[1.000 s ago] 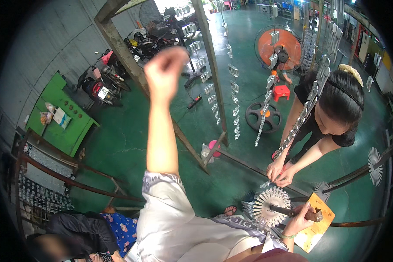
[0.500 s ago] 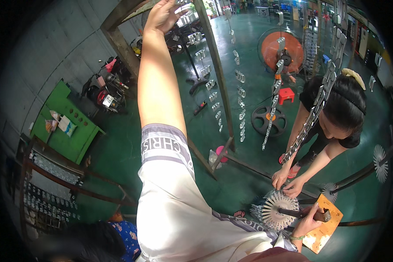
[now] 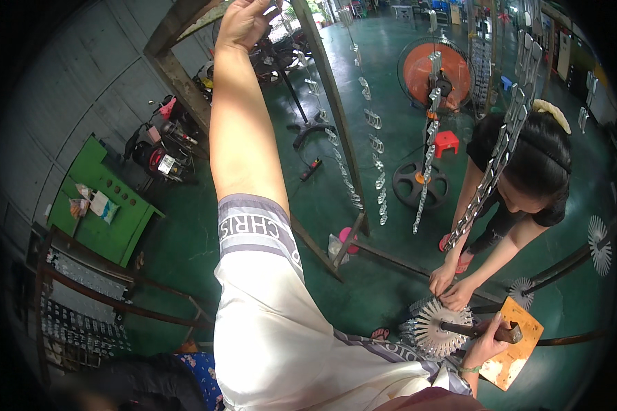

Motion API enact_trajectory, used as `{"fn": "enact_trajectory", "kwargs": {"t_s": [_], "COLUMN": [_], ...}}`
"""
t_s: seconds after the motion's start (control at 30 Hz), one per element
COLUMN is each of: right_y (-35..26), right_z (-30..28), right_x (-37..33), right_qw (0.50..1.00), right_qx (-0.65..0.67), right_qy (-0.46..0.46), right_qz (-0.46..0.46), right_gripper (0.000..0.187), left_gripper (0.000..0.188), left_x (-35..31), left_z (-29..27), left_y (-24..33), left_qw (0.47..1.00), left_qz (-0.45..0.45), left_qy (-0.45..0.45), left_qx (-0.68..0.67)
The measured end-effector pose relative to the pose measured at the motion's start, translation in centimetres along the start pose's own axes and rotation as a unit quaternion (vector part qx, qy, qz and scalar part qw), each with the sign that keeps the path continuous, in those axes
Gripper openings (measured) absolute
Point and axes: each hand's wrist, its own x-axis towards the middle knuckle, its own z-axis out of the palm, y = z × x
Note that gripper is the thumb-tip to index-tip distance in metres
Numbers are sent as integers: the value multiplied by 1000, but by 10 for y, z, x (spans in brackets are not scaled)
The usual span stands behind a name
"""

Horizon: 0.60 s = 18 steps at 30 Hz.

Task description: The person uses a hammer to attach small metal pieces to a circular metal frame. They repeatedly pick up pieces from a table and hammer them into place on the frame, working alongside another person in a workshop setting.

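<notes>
Strand of silver metal pieces point(image 3: 313, 86): hangs in the upper left, running down along the left edge of a slanted post point(image 3: 328, 96), its lower end near the post's foot. Left hand point(image 3: 247, 27) is raised to the top of my view, just beside the strand's upper part. Fingertips are partly cut off, so I cannot tell whether that grip is narrowed on a piece or free.

Right of the post: a second strand point(image 3: 372, 120), apart from the first. Lower down, a slotted wheel point(image 3: 430, 335) on a dark bar point(image 3: 463, 330), with small pieces bunched behind the wheel's left edge. A co-worker's hands point(image 3: 454, 296) work at its upper edge. Right hand point(image 3: 485, 351): I read this grip as narrow, wrapped around the bar. Behind it, a tilted yellow board point(image 3: 511, 359), its left corner below the wrist.

Risks, my judgement: if my right grip turns the bar, the slots could catch the co-worker's fingers. A sideways pull up left could swing the strand into the post's edge and tangle it. With my hands far apart, watching one could let the other slip.
</notes>
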Motion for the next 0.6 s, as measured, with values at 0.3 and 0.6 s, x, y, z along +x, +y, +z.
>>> {"fn": "enact_trajectory", "kwargs": {"t_s": [0.3,0.6], "right_y": [-2,6], "right_z": [1,-2], "right_x": [3,4], "right_qw": [1000,999], "right_qx": [12,24], "right_qy": [-11,-31], "right_qz": [-12,17], "right_gripper": [24,24], "left_gripper": [32,17], "left_x": [10,-48], "left_z": [30,74], "left_y": [36,23], "left_qw": [875,916], "left_qz": [32,-5], "left_qy": [181,55], "left_qx": [447,398]}}
